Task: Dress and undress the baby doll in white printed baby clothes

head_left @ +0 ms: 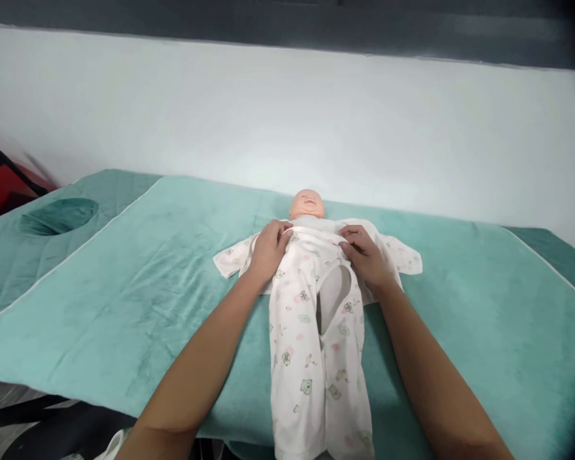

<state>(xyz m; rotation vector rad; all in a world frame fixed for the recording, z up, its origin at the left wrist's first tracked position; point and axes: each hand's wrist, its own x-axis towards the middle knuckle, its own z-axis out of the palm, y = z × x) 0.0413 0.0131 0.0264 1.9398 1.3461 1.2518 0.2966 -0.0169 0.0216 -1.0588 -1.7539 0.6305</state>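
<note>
A baby doll point(307, 204) lies on its back, its head toward the wall, in a white printed baby shirt point(406, 257) with the sleeves spread out. Over its front lie white baby pants point(297, 345) with small animal prints and an open crotch, the legs hanging toward me. My left hand point(271, 249) is closed on the left end of the waistband at the doll's chest. At the opposite end of the waistband, my right hand point(364, 255) pinches the fabric. The doll's arms and legs are hidden by the clothes.
A green plush cover point(124, 287) with white seams spreads over the bed, with a round face hole point(60, 216) at the far left. Behind it stands a white wall point(287, 121). A black chair point(67, 431) is at the lower left, and a red and black object point(2, 188) beyond the bed.
</note>
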